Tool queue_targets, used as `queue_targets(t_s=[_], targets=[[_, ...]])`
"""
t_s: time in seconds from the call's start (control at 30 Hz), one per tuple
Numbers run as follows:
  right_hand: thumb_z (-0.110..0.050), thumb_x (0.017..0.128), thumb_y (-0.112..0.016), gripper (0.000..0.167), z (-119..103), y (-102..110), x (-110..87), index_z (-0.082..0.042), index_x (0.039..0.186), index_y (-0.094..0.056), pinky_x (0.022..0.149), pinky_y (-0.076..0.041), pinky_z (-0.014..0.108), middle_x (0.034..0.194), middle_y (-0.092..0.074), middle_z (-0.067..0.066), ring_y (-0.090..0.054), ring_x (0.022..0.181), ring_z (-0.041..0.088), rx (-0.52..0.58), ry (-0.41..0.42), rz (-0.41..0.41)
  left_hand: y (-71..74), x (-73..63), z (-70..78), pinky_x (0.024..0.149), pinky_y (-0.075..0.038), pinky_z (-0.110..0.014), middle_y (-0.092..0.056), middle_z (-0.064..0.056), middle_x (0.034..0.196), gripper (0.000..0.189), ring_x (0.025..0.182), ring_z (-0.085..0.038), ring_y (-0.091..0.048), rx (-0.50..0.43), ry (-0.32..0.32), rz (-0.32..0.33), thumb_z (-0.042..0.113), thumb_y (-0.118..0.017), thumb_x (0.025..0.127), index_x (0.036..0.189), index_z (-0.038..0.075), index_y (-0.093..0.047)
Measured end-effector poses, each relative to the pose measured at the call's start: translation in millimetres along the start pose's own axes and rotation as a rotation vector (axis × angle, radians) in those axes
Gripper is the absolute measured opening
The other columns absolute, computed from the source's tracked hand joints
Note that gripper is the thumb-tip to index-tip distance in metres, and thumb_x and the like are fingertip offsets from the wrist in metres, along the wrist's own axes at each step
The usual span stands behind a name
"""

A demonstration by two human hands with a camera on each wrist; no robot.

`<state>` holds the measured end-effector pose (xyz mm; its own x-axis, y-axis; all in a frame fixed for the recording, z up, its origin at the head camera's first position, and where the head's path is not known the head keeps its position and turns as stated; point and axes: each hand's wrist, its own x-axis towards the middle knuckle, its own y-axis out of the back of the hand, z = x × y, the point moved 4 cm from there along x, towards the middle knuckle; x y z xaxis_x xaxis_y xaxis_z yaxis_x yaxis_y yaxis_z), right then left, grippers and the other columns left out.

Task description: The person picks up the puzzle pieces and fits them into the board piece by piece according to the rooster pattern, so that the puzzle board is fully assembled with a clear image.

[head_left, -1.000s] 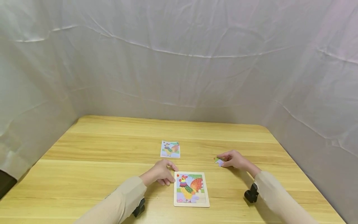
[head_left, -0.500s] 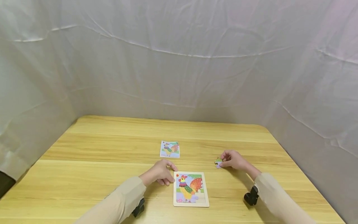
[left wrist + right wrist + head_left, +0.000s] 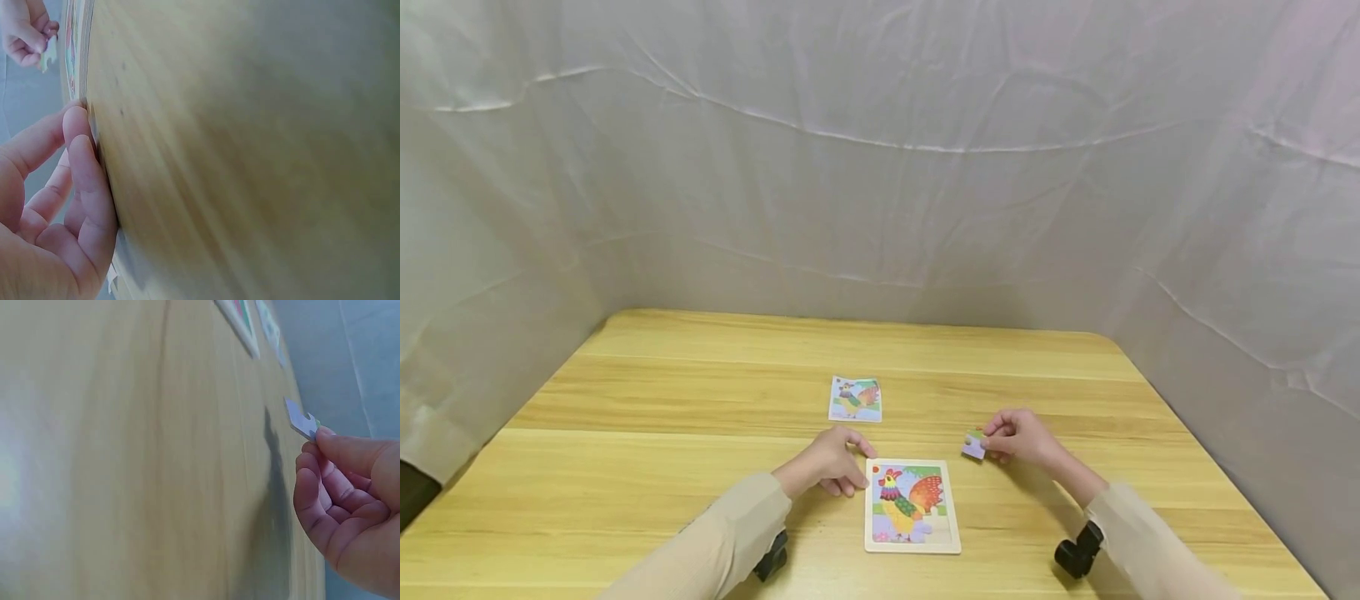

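A jigsaw puzzle piece, lilac with a green edge, is pinched between the thumb and fingers of my right hand. In the right wrist view the piece sticks out past the thumb tip, above the table. To its left lies a wooden puzzle tray with a rooster picture, bare at its lower right corner. My left hand rests at the tray's left side. Its thumb and index fingertips are right at the rim, and the other fingers bend loosely on the table, as the left wrist view shows.
Behind the tray lies a small printed card with the same rooster picture. The wooden table is closed in by pale hanging cloth at the back and sides. A dark camera sits under the right wrist.
My right hand has turned the puzzle piece between its fingers and brought it slightly left and nearer the tray. The left hand stays at the tray's rim.
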<state>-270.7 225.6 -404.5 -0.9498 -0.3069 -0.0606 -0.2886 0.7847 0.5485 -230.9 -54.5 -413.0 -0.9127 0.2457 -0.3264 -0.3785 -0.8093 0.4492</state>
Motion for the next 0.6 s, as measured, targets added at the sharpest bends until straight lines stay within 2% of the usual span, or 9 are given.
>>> queue_targets(t_s=[0.2, 0.6], targets=[[0.000, 0.079, -0.064, 0.016, -12, -10, -8.3, 0.010, 0.085, -0.054, 0.051, -0.050, 0.028, 0.067, -0.059, 0.007, -0.055, 0.055, 0.015, 0.086, 0.021, -0.045, 0.3, 1.5, -1.1, 0.039, -0.045, -0.023, -0.061, -0.007, 0.055, 0.029, 0.041, -0.011, -0.052, -0.014, 0.004, -0.007, -0.006, -0.071, 0.069, 0.093, 0.007, -0.061], [0.001, 0.078, -0.065, 0.014, -33, -48, -31.6, 0.010, 0.083, -0.056, 0.050, -0.050, 0.024, 0.065, -0.058, 0.008, -0.055, 0.054, 0.013, 0.187, 0.024, -0.240, 1.5, -1.0, 0.2, 0.040, -0.044, -0.023, -0.060, -0.006, 0.055, 0.029, 0.041, -0.010, -0.052, -0.010, 0.003, -0.006, -0.006, -0.072, 0.068, 0.092, 0.008, -0.062]])
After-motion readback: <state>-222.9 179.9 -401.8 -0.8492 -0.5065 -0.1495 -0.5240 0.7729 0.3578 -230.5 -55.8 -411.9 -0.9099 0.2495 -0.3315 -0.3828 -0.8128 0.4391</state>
